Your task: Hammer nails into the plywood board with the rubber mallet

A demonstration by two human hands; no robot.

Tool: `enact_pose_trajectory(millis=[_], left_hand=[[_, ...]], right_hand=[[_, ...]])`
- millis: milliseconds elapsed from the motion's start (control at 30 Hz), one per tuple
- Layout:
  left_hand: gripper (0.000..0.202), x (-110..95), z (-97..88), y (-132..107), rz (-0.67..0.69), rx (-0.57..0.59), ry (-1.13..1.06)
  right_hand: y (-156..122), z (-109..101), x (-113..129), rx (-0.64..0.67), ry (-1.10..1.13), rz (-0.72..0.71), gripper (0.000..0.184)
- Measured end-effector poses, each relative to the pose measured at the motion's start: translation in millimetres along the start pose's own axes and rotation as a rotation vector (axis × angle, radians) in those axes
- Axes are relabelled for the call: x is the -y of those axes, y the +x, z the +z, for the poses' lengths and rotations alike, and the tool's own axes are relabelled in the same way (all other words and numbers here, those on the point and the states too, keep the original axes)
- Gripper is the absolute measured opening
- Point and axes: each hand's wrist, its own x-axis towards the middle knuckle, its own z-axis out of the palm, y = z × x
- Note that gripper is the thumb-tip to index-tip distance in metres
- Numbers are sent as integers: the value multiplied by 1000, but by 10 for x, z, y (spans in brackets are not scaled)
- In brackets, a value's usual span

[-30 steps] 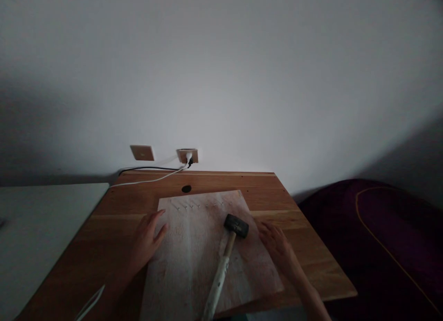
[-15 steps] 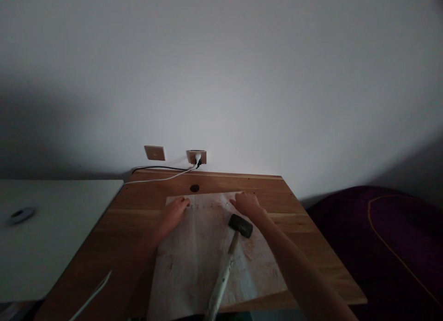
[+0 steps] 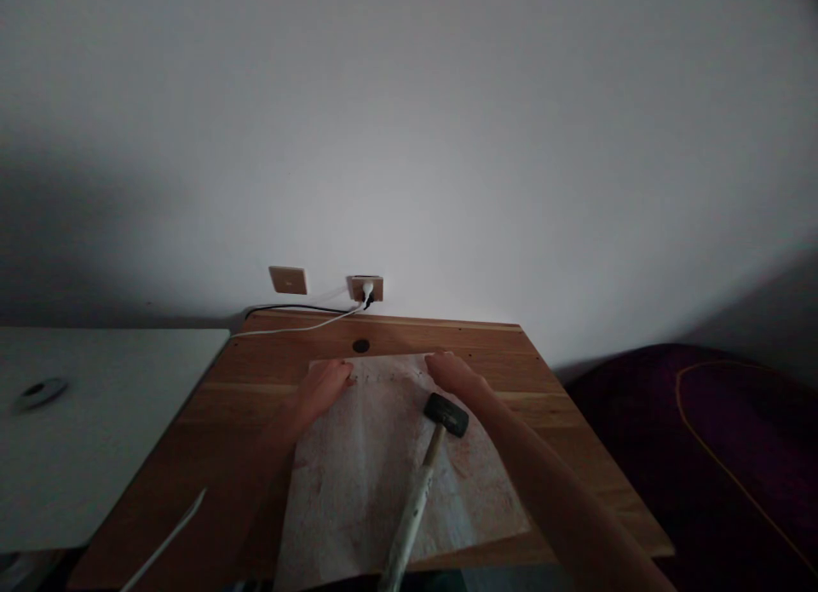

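A worn, pale board [image 3: 348,490] lies on the wooden table, with a row of several small nails [image 3: 383,376] near its far edge. At the left end of that row is my left hand [image 3: 327,382], its fingers pressed together beside a nail. My right hand [image 3: 455,372] rests by the far right edge, its fingers curled close to the row's right end. What is between the fingers of either hand is too small or hidden to make out. A mallet with a black head [image 3: 446,414] and a paint-worn handle [image 3: 412,511] lies on the board between my arms, held by neither hand.
The wooden table [image 3: 594,464] stands against a wall with a socket [image 3: 376,289] and plugged cables [image 3: 294,328]. At left is a white surface [image 3: 128,439] with a round grey object [image 3: 42,393]. A white strip [image 3: 166,541] shows at lower left; dark purple fabric [image 3: 734,430] is at right.
My right hand has drawn in slightly, with its fingers more curled at the board's far edge. My left hand has shifted very little. The mallet lies as before.
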Motion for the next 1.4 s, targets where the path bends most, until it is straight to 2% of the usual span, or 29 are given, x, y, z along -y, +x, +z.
enact_pose_trajectory(millis=[100,200,367,533,733,833,1000,1067,1167,1300,1400], left_hand=[[10,-22,-16,-3,-5,26,-4],[16,-57,9,0,-8,40,-8],[25,-61,125,3,58,-13,-31],[30,-20,186,15,81,-19,4],[22,-48,106,70,138,-62,71],[30,-90,51,82,110,-74,50],[41,-147,60,27,118,18,-29],[40,-156,84,2,107,23,-26],[29,-169,96,-1,89,-55,-36],[12,-212,90,50,157,-80,-98],[18,-242,130,99,169,-66,-125]], right_hand=[[-7,-27,-5,-24,7,-58,25],[3,-31,33,-30,13,-104,23],[56,46,155,-43,-8,-92,33],[50,93,219,-62,-32,-123,20],[-11,6,272,-84,-28,-193,32],[-24,-50,298,-83,-21,-212,34],[-12,-69,238,-59,20,-209,34],[6,-43,199,-53,39,-201,34],[48,19,168,-51,67,-194,35],[97,92,177,-49,95,-159,30],[87,99,185,-66,122,-145,33]])
